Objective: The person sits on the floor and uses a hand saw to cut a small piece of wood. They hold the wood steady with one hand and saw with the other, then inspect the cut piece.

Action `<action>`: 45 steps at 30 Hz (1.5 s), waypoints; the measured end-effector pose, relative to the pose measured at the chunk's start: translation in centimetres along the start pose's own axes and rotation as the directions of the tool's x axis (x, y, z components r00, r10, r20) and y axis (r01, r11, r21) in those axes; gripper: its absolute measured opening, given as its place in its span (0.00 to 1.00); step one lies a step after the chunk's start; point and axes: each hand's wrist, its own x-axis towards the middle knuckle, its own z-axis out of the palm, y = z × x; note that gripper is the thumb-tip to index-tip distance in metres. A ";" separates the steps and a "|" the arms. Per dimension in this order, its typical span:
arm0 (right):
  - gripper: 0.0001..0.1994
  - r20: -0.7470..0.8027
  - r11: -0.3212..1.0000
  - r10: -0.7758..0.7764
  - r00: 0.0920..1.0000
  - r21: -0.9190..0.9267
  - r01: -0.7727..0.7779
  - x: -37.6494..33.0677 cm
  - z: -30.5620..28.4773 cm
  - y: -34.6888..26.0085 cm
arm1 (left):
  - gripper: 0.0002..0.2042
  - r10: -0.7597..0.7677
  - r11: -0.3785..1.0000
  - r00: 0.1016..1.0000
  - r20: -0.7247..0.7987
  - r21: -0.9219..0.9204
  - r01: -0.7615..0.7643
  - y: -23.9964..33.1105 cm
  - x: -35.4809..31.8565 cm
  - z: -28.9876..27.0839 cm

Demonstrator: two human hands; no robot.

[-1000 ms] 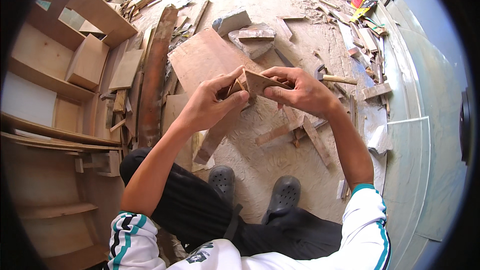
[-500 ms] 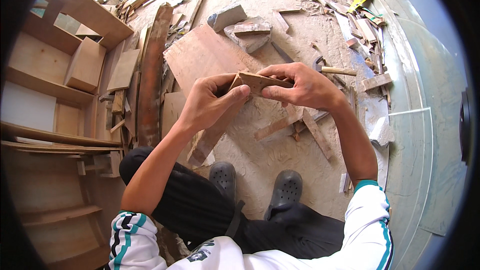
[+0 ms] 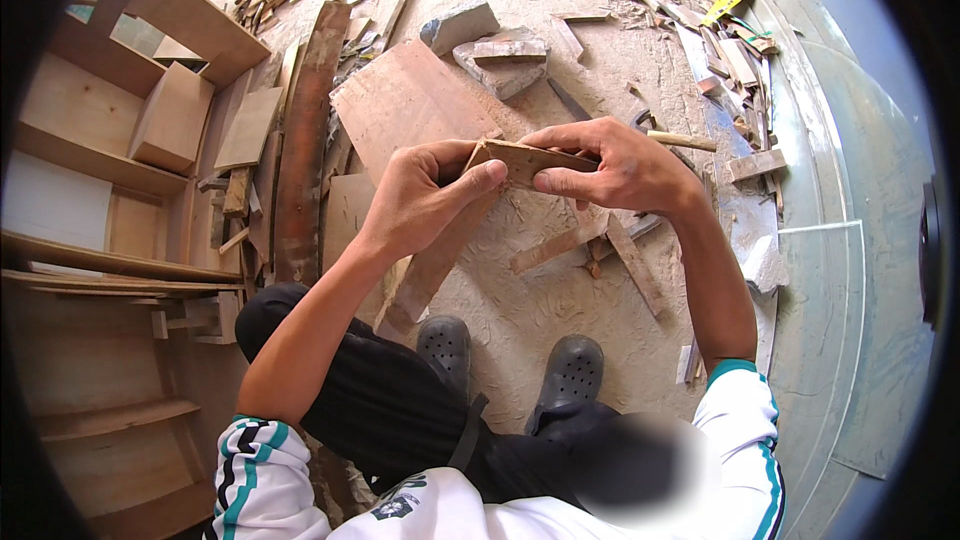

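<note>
Between my two hands, above the floor, is a small brown wooden piece (image 3: pixel 522 164) with an edge turned toward me. It looks like thin boards meeting at a corner, though the far side is hidden. My left hand (image 3: pixel 422 195) pinches its left end, thumb in front and fingers behind. At the other end, my right hand (image 3: pixel 622 168) grips it with the thumb below the top edge and the fingers bent over the back. Just beyond my right hand lies a hammer (image 3: pixel 684 141) with a pale wooden handle.
A flat plywood board (image 3: pixel 405 105) and grey stone blocks (image 3: pixel 500 68) lie ahead on the dusty floor. Open wooden shelving (image 3: pixel 120 165) stands at left, beside a long reddish plank (image 3: pixel 308 155). Glass panes (image 3: pixel 825 340) are on the right. Scrap strips (image 3: pixel 632 265) lie below my right hand.
The wooden piece has tilted slightly, and my right hand has shifted a little to the right along with it. Both hands keep their grip. The view has moved slightly.
</note>
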 end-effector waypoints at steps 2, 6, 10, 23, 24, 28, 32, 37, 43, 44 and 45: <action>0.26 -0.036 0.997 -0.069 0.997 -0.033 0.068 0.1 0.1 -0.2 | 0.19 0.003 0.998 1.000 -0.007 -0.061 -0.003 0.1 -0.1 0.0; 0.26 -0.038 0.992 -0.078 0.996 -0.103 0.074 0.6 0.2 -0.9 | 0.19 -0.050 0.991 0.999 -0.005 -0.125 0.049 0.4 -0.1 -0.1; 0.25 -0.031 0.987 -0.099 0.995 -0.129 0.094 1.1 0.5 -0.1 | 0.19 -0.063 0.984 0.998 -0.010 -0.170 0.060 -0.6 0.0 0.0; 0.25 0.062 0.919 -0.202 0.977 -0.333 0.212 2.5 1.0 1.5 | 0.20 -0.057 0.970 0.996 0.067 -0.232 0.071 -2.5 0.4 -0.2; 0.25 0.085 0.906 -0.184 0.979 -0.371 0.202 2.8 1.1 1.9 | 0.20 -0.050 0.970 0.995 0.086 -0.233 0.069 -2.9 0.8 -0.1; 0.26 0.143 0.985 0.063 0.988 -0.167 -0.038 2.8 1.0 2.2 | 0.19 0.003 0.984 0.993 0.116 -0.178 0.018 -4.7 1.7 0.4; 0.29 0.065 0.962 -0.090 0.994 -0.251 0.104 2.3 0.6 3.8 | 0.18 0.011 1.000 0.996 0.089 0.022 -0.013 -4.2 2.0 0.8; 0.22 -0.729 0.958 -0.106 0.676 -0.257 -0.127 -0.2 -4.0 7.2 | 0.16 0.016 0.996 0.998 -0.064 0.085 -0.010 -4.7 1.8 -0.3; 0.30 -0.221 0.656 0.537 0.814 -0.498 -0.567 -6.3 -2.4 26.7 | 0.17 0.046 0.999 0.981 -0.190 0.013 -0.044 -4.8 2.4 -1.8; 0.39 -0.178 0.609 0.563 0.807 -0.571 -0.551 -8.0 0.4 30.5 | 0.17 0.052 0.999 0.982 -0.180 0.018 -0.049 -4.7 2.6 -1.8; 0.45 -0.220 0.533 0.640 0.736 -0.562 -0.632 -7.6 4.4 30.9 | 0.17 0.048 0.999 0.978 -0.203 0.003 -0.048 -4.9 2.3 -2.4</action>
